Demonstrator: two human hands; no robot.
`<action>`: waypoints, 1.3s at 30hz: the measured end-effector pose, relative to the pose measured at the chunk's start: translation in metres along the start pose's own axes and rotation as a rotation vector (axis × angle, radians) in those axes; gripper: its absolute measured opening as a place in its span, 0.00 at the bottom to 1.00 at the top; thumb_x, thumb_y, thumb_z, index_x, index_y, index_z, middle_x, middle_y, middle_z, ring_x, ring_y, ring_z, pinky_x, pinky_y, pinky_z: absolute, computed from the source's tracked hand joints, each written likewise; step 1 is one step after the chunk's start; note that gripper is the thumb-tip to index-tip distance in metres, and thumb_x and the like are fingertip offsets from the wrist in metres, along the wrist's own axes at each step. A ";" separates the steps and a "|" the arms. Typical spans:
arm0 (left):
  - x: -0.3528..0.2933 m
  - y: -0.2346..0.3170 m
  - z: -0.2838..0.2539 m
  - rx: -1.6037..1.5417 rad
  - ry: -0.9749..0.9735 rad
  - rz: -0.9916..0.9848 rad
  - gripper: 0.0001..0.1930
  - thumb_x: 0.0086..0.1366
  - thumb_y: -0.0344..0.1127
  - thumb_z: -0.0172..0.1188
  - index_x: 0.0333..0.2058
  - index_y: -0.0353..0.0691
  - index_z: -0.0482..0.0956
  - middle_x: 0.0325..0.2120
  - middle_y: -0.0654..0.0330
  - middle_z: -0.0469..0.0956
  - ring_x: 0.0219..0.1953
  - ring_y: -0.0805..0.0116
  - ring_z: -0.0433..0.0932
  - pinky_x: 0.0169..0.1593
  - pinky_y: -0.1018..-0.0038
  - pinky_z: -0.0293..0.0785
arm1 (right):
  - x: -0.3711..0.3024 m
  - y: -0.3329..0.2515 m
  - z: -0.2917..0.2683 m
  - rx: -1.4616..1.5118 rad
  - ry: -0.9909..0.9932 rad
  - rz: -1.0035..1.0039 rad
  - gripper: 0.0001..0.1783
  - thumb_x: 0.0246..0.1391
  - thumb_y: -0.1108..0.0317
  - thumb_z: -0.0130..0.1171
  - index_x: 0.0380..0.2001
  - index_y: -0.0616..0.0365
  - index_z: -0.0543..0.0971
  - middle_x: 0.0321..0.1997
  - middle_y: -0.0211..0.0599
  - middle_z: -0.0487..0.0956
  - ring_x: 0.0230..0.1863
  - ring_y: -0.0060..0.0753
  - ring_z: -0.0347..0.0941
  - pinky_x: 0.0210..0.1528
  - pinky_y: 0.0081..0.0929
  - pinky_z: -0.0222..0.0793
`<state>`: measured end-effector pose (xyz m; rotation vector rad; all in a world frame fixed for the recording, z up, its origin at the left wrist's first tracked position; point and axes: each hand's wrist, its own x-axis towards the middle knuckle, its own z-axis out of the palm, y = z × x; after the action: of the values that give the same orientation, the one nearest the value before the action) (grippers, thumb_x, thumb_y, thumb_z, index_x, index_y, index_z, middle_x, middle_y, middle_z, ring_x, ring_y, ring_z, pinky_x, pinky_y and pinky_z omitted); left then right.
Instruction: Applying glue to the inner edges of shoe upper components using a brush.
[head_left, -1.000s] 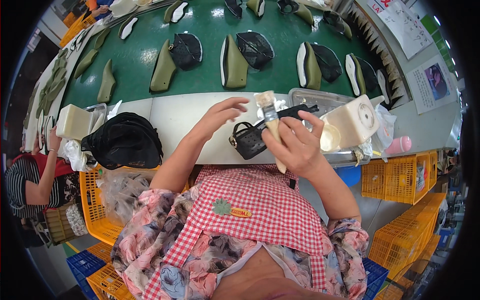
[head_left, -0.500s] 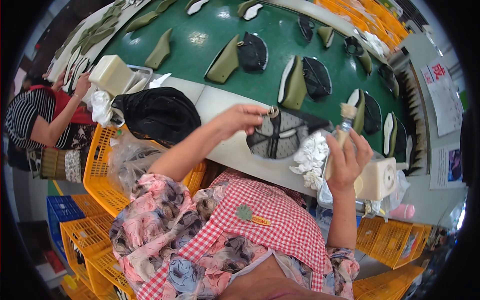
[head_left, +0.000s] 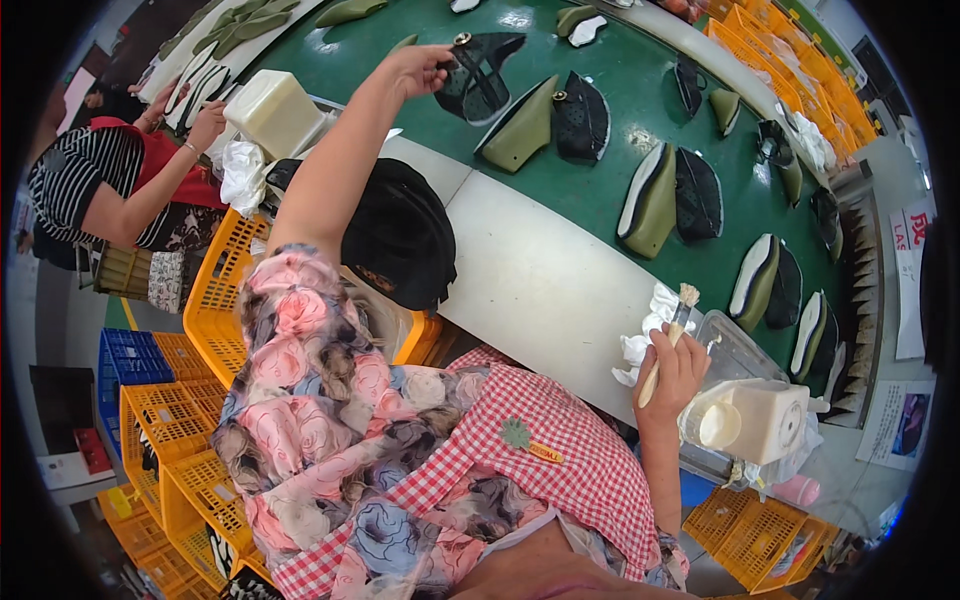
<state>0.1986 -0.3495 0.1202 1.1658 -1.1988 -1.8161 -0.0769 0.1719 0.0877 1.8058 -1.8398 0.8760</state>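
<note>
Stretched out over the green work surface [head_left: 420,140], my left hand [head_left: 412,72] pinches the edge of a black mesh shoe upper [head_left: 478,85] with a small round metal buckle. Just right of it stand an olive wedge sole [head_left: 520,125] and another black upper [head_left: 582,118]. My right hand [head_left: 672,375] is wrapped around the wooden handle of a brush [head_left: 682,312], its bristles pointing up. Crumpled white tissue [head_left: 650,330] lies beside that hand. To its right, a cream plastic container [head_left: 765,418] lies on its side, its round mouth facing left, in a clear tray [head_left: 735,345].
More olive soles paired with black uppers [head_left: 698,195] sit along the green surface. A black cloth heap [head_left: 400,235] lies over a yellow crate [head_left: 215,300] by my left arm. At far left a co-worker [head_left: 110,190] handles soles. Brush bristles [head_left: 862,300] line the right side.
My left hand has carried the black upper from in front of me up and left over the green surface. My right hand has lowered with the brush. Surface items appear shifted rightward.
</note>
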 end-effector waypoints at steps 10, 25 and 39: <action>-0.038 -0.001 -0.054 0.184 0.229 0.119 0.17 0.68 0.32 0.57 0.54 0.42 0.76 0.49 0.56 0.77 0.43 0.65 0.80 0.44 0.69 0.79 | -0.016 -0.005 -0.007 0.104 -0.065 0.047 0.15 0.46 0.81 0.64 0.41 0.61 0.81 0.42 0.48 0.82 0.44 0.51 0.74 0.48 0.41 0.69; -0.240 -0.109 -0.031 1.347 0.225 1.121 0.09 0.59 0.26 0.64 0.39 0.40 0.80 0.48 0.58 0.80 0.60 0.54 0.74 0.66 0.53 0.63 | -0.009 0.004 -0.001 0.185 -0.017 0.060 0.17 0.46 0.82 0.65 0.42 0.60 0.81 0.42 0.46 0.83 0.43 0.49 0.75 0.47 0.39 0.71; -0.245 -0.061 0.156 1.340 -0.374 1.693 0.13 0.56 0.32 0.59 0.42 0.45 0.75 0.23 0.62 0.66 0.22 0.64 0.75 0.25 0.68 0.70 | 0.021 -0.006 -0.017 0.517 0.065 0.080 0.31 0.52 0.54 0.71 0.54 0.60 0.74 0.55 0.52 0.78 0.50 0.49 0.74 0.52 0.41 0.69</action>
<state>0.1464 -0.0620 0.1697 -0.0976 -2.4853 0.2395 -0.0744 0.1684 0.1157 1.9660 -1.7626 1.5336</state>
